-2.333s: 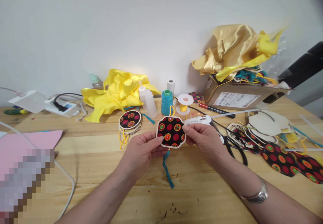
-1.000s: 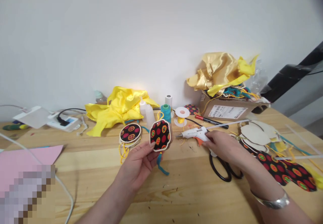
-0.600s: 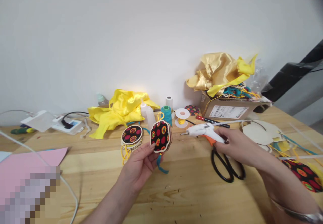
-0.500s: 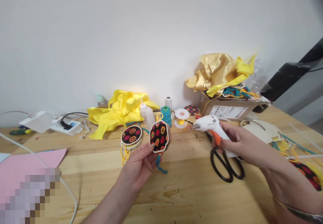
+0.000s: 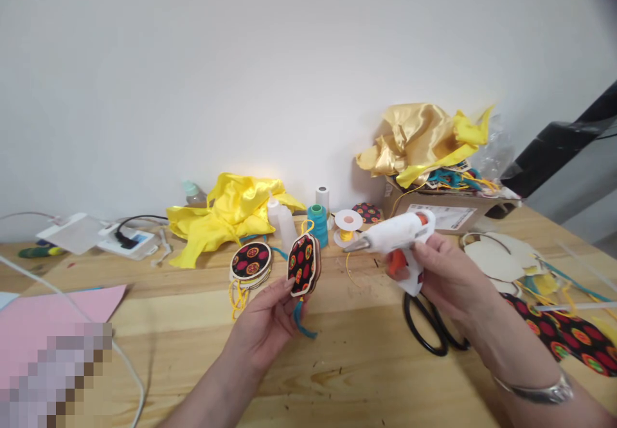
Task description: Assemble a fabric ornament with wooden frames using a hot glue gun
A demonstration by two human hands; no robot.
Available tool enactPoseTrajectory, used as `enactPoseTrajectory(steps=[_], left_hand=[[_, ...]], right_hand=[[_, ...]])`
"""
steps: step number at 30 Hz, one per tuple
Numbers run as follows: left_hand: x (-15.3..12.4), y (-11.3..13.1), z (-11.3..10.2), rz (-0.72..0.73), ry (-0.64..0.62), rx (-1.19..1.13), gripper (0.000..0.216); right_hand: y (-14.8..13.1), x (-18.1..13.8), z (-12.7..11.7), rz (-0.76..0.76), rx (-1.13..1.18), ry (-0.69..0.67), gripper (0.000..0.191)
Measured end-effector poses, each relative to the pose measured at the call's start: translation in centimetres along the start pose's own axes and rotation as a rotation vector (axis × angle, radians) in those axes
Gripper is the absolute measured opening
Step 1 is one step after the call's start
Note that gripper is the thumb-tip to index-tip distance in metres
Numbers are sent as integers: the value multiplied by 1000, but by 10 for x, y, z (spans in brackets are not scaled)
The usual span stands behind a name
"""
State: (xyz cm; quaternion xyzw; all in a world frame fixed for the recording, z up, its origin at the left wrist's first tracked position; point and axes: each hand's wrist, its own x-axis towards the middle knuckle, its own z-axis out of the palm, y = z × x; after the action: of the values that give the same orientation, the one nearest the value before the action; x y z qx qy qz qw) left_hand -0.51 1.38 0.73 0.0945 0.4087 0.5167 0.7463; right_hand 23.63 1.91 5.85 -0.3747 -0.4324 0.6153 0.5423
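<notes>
My left hand (image 5: 264,325) grips a layered ornament (image 5: 303,266) by its lower left edge. The ornament has a black face patterned in red and orange, a pale scalloped rim, a yellow loop on top and a blue tassel below. In my right hand (image 5: 446,277) is a white glue gun (image 5: 398,235) with an orange trigger. Its nozzle points left toward the ornament, a short way off and not touching. A stack of round ornaments (image 5: 250,261) with yellow cords lies left of my left hand. Black-handled scissors (image 5: 427,328) lie partly hidden beneath my right hand.
Behind stand white bottles (image 5: 286,225), a blue thread spool (image 5: 317,225) and a yellow cord spool (image 5: 348,227). Yellow satin (image 5: 231,209) lies back left. A cardboard box (image 5: 453,213) heaped with cloth is back right. Patterned fabric (image 5: 569,331) lies right; a white cable (image 5: 130,357) crosses the left.
The glue gun has come up and left in my right hand, closer to the ornament, and is turned more side-on. The ornament has rotated, showing more of its layered edge.
</notes>
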Motion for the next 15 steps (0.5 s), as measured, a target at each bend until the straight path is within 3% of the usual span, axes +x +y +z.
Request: enactPoseTrajectory(steps=[3,9,15], left_hand=[[1,0,-1,-9,15,-8,22],[2,-1,-1,-14,28,-16,26],[3,-1,-2,-1,7,1,23]], right_hand=[[14,0,-5,-1,-33,-14,35],[20,-6,-12,62,-16,-181,35],[16,-12,-14,20,-181,-101,36]])
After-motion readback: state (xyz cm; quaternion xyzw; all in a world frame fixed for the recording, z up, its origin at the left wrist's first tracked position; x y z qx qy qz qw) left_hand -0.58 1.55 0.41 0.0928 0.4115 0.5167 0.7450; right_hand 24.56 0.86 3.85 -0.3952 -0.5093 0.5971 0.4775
